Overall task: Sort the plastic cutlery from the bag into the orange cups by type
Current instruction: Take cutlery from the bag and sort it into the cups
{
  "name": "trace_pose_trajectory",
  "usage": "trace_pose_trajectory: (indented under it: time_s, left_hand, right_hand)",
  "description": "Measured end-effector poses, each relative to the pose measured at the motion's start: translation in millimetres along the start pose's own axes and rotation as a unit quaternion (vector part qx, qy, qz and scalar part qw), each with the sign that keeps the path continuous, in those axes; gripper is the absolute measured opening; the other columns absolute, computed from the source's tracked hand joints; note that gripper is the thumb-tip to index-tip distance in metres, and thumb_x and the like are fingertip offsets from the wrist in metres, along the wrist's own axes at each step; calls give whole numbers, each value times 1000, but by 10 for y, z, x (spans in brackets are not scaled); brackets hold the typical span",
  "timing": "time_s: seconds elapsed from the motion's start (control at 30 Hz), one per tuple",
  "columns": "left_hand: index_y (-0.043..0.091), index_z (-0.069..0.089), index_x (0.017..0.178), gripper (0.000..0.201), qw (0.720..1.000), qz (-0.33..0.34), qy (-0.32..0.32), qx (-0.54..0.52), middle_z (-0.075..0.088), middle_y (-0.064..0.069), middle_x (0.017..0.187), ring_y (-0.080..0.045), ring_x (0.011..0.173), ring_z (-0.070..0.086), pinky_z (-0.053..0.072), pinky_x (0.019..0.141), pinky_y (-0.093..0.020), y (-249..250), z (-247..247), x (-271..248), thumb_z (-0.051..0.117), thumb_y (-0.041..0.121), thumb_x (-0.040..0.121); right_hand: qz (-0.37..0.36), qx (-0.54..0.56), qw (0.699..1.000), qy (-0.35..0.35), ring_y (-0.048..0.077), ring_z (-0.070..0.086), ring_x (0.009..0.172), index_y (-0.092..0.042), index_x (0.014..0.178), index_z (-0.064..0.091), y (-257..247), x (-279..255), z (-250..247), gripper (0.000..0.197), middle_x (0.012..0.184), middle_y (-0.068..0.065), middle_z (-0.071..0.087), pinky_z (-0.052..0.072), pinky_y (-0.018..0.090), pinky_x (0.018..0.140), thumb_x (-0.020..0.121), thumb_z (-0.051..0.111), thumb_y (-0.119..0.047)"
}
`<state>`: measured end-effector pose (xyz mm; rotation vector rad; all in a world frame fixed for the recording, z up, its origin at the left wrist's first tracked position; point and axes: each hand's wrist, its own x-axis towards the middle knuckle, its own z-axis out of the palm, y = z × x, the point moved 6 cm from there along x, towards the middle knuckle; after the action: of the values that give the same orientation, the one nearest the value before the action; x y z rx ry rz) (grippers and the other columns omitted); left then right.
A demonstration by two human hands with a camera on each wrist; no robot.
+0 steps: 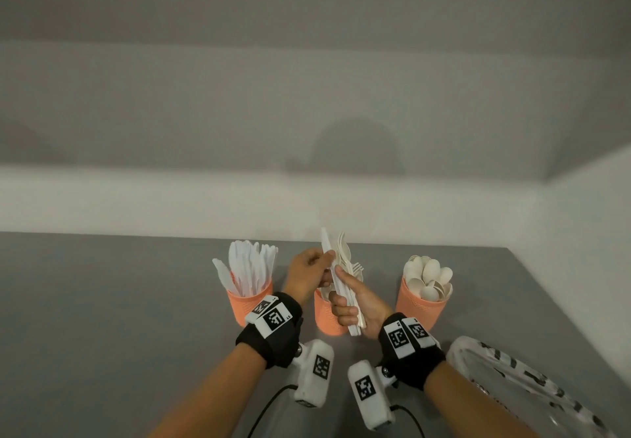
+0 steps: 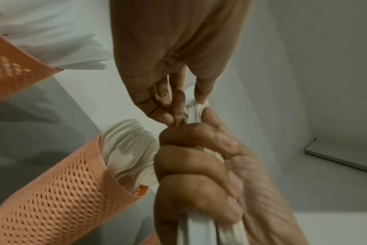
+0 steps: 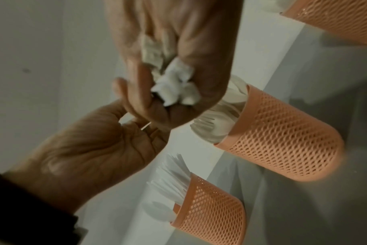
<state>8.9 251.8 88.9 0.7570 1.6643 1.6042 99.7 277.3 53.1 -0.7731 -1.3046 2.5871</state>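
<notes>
Three orange mesh cups stand in a row on the grey table. The left cup [image 1: 251, 297] [image 3: 212, 213] holds white knives, the middle cup [image 1: 324, 318] [image 2: 59, 194] [image 3: 283, 142] holds forks, and the right cup [image 1: 421, 306] holds spoons. Above the middle cup my right hand [image 1: 341, 297] [image 2: 199, 165] grips a mixed bundle of cutlery [image 1: 345, 267] by the handles, whose ends [image 3: 172, 86] show under the palm. My left hand [image 1: 324, 261] [image 2: 178, 107] [image 3: 98, 140] pinches a white knife [image 1: 324, 241] at the bundle's left side.
The clear printed bag [image 1: 519, 390] lies at the front right, near the table's right edge. A white wall rises just behind the cups. Bare grey tabletop [image 1: 102, 301] stretches to the left.
</notes>
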Motion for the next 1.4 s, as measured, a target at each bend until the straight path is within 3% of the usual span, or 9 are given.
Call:
trace_pose_trajectory:
  time_s: [0.23, 0.47, 0.57, 0.67, 0.87, 1.07, 1.2, 1.33, 1.4]
  left_hand:
    - [4, 56, 84, 12, 997, 9, 45, 55, 61, -12, 76, -22, 67, 60, 55, 67, -32, 6, -60, -5, 52, 13, 92]
    - [11, 50, 83, 22, 990, 37, 101, 89, 62, -11, 79, -29, 77, 62, 53, 83, -44, 70, -174, 34, 34, 11, 98]
    - [8, 48, 104, 23, 986, 56, 158, -23, 51, -4, 65, -19, 56, 55, 53, 61, -29, 155, -345, 28, 26, 12, 100]
    - [12, 54, 100, 21, 980, 67, 186, -40, 34, 0, 58, -10, 46, 36, 35, 44, -22, 251, -508, 44, 34, 17, 98]
    - [12, 57, 88, 20, 997, -46, 12, 58, 33, 4, 58, -6, 41, 27, 24, 38, -16, 200, -347, 114, 61, 32, 85]
    - [10, 48, 77, 24, 986, -67, -28, 149, 34, -1, 62, -11, 45, 25, 22, 39, -18, 183, -237, 72, 60, 30, 84]
    - [13, 48, 64, 26, 992, -32, 17, 119, 37, -1, 57, -12, 47, 30, 25, 43, -20, 267, -264, 31, 52, 15, 89]
    - [3, 66, 100, 25, 991, 45, 98, 79, 60, -29, 88, -31, 64, 50, 44, 60, -35, 400, -292, -23, 44, 13, 94]
    - [3, 62, 102, 22, 991, 48, 120, 40, 61, -26, 85, -39, 68, 53, 48, 65, -40, 375, -298, -36, 45, 15, 94]
  right_hand:
    - [-72, -63, 993, 71, 7, 44, 31, -5, 89, 55, -20, 20, -68, 32, 54, 3, 62, 34, 15, 31, 96, 44, -35]
    - [-95, -66, 992, 44, 17, 66, 53, -3, 104, 59, -16, 9, -92, 34, 69, 9, 70, 53, 24, 46, 94, 47, -33]
    - [-90, -85, 990, 67, 18, 70, 64, -13, 108, 59, 11, -7, -205, 30, 80, 9, 72, 56, 27, 53, 96, 43, -35]
    - [-80, -92, 990, 67, 11, 54, 44, -14, 115, 57, 27, -10, -275, 34, 61, 1, 62, 44, 20, 41, 96, 41, -37]
    - [-13, -81, 996, -37, 1, 30, 29, -21, 121, 52, 86, 9, -153, 34, 43, -9, 38, 26, 13, 31, 95, 37, -37]
    - [-9, -127, 992, -20, 1, 27, 29, -22, 113, 58, 85, 22, -82, 31, 40, -10, 33, 22, 13, 32, 99, 34, -36]
    - [-40, -113, 992, 28, 2, 31, 31, -20, 101, 61, 66, 44, -144, 30, 43, -9, 38, 25, 13, 32, 96, 40, -40]
    - [-73, -82, 991, 73, 3, 34, 29, -16, 89, 55, 30, 50, -213, 25, 47, -5, 47, 26, 13, 31, 95, 44, -38]
    - [-90, -79, 989, 85, 3, 33, 27, -14, 83, 53, 3, 52, -214, 29, 45, -5, 48, 25, 12, 29, 96, 43, -37]
